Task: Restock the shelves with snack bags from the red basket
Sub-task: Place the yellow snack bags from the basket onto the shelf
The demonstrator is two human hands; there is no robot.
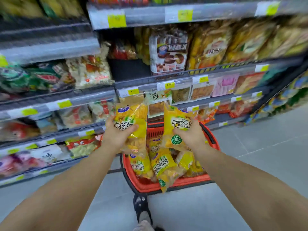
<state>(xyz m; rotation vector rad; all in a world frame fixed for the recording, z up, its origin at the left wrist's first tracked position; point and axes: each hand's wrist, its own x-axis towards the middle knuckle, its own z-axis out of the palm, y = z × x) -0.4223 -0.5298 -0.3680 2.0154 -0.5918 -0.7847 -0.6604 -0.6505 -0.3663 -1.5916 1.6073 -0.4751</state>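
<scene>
The left hand [119, 135] is clamped around the lower half of a yellow snack bag [131, 121], thumb across its printed face and fingers behind, and the right hand [190, 136] is closed the same way on a second yellow bag [176, 124]. Both bags stand roughly upright, their long axes running up from the palms, with the tops leaning a little away from each other, so the free top edges point toward the shelves ahead rather than down. Directly under the hands sits the red basket [175, 183] on the floor, with more of the same yellow bags [165, 165] heaped inside at mixed angles; the held bags are clear of that pile. Beyond the bag tops, straight ahead and higher, is a dark empty gap on the shelf [128, 69], just left of a brown-and-white packet [168, 55]; it lies up and slightly left of the left hand, which is the nearer of the two to it. Whether that gap is the bags' proper slot cannot be told, since the price tags are blurred. Judging from this, the coming move is a forward and upward reach, and the bags would go in top-up without being turned.
</scene>
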